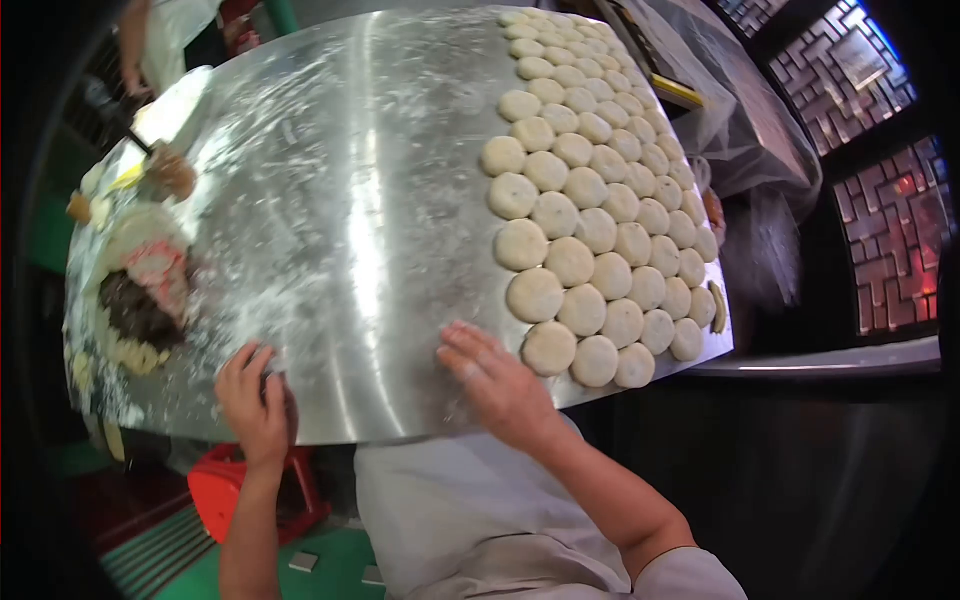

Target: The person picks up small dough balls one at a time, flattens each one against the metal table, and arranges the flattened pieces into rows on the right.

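Observation:
My right hand (497,378) lies flat on the floured steel table (340,230), fingers spread, just left of the nearest row of round filled dough pieces (590,240). Those pieces are packed in neat rows along the right side of the table. My left hand (255,398) rests near the table's front edge with its fingers curled; whether it holds something small, I cannot see. Both hands are dusted with flour.
On the table's left end are a pile of dark filling (135,310), pinkish dough (155,265) and scraps. Another person (160,40) stands at the far left corner. A red stool (255,495) is below the front edge. Plastic sheeting (740,120) hangs at right.

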